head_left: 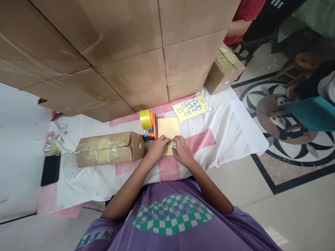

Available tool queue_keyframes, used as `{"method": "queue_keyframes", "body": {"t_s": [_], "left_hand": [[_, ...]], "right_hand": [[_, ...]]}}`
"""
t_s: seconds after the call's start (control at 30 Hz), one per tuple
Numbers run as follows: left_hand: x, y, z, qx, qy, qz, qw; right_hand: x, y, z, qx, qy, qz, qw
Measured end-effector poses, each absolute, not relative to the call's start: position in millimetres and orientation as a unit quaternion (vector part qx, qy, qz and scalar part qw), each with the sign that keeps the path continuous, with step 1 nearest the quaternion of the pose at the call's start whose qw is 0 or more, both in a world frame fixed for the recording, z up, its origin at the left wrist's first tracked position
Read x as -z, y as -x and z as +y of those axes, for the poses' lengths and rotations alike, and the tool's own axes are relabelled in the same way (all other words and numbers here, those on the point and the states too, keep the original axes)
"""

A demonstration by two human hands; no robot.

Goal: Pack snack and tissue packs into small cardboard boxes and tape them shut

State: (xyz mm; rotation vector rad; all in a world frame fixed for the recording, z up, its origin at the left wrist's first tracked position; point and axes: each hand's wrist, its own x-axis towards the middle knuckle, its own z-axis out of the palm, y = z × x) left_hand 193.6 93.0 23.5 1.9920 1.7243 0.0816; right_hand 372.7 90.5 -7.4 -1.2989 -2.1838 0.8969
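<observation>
My left hand (159, 145) and my right hand (182, 150) meet over a plain yellow sheet (168, 125) on the cloth-covered table. Fingertips of both hands are drawn together in a pinch, nearly touching each other. Between and below them, small white labels with dark edges (174, 143) show on the sheet. What lies inside either pinch is too small to make out. Behind the sheet, to the right, a yellow card (180, 112) carries several loose white labels (194, 104). Left of the sheet stands a tape dispenser with orange parts (152, 118) and a yellow tape roll (144, 119).
A long taped carton (104, 150) lies left of my hands, with a small label on its end. Large stacked cartons (136, 80) wall off the back. Another carton (222, 71) stands at the right rear, near a person in a red sleeve (248, 14). A dark phone-like slab (50, 170) lies far left.
</observation>
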Motion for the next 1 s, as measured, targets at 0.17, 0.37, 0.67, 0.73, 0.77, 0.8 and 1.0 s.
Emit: {"method": "queue_keyframes", "body": {"t_s": [0.17,0.37,0.67,0.73,0.77,0.8,1.0], "left_hand": [[-28,-196,102,0.028,-0.756,0.608,0.239],[-29,-197,107,0.029,-0.762,0.594,0.256],[-45,-191,78,-0.114,-0.707,0.627,0.307],[-49,-193,67,-0.151,-0.685,0.640,0.312],[-51,-194,61,-0.167,-0.676,0.646,0.314],[-54,-194,55,-0.181,-0.667,0.651,0.314],[-70,-193,23,-0.226,-0.644,0.671,0.289]], "right_hand": [[7,-371,91,-0.322,0.471,-0.791,0.222],[7,-371,91,-0.318,0.474,-0.791,0.221],[9,-367,90,-0.323,0.488,-0.777,0.232],[8,-370,91,-0.343,0.488,-0.759,0.261],[6,-373,92,-0.356,0.491,-0.741,0.289],[4,-376,92,-0.368,0.495,-0.718,0.321],[-35,-389,79,-0.420,0.399,-0.723,0.377]]}}
